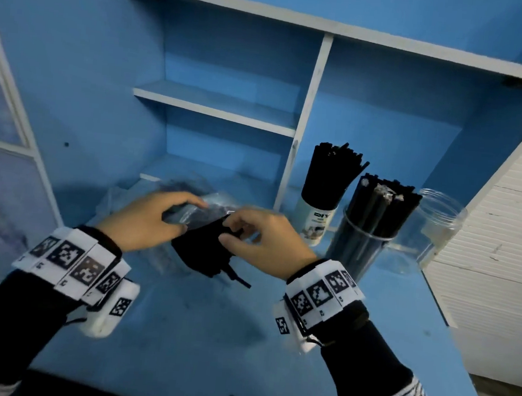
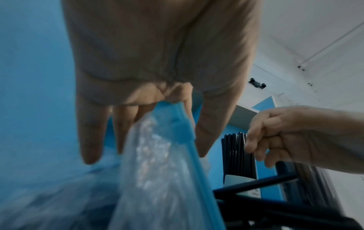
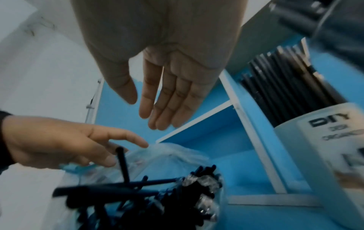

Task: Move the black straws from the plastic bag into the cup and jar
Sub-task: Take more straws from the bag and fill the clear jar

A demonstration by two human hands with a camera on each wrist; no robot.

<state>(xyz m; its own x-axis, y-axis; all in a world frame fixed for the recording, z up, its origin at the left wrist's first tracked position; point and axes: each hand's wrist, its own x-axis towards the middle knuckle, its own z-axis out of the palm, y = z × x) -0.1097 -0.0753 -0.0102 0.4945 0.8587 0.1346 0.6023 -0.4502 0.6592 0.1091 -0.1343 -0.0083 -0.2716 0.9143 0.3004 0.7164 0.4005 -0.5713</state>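
Observation:
A loose bundle of black straws (image 1: 198, 255) sticks out of the clear plastic bag (image 1: 218, 203) on the blue desk. My left hand (image 1: 157, 217) pinches the bag's blue zip edge (image 2: 175, 124) between thumb and fingers. Just right of it, my right hand (image 1: 266, 236) hovers over the straw ends (image 3: 138, 194) with its fingers nearly straight and nothing in them. To the right, a white cup (image 1: 314, 224) marked DIY and a clear jar (image 1: 356, 253) each stand packed with upright black straws.
A second, empty clear jar (image 1: 437, 226) stands at the far right by the white wall. A blue shelf unit (image 1: 217, 105) with a white divider (image 1: 304, 122) rises right behind the bag and the cup.

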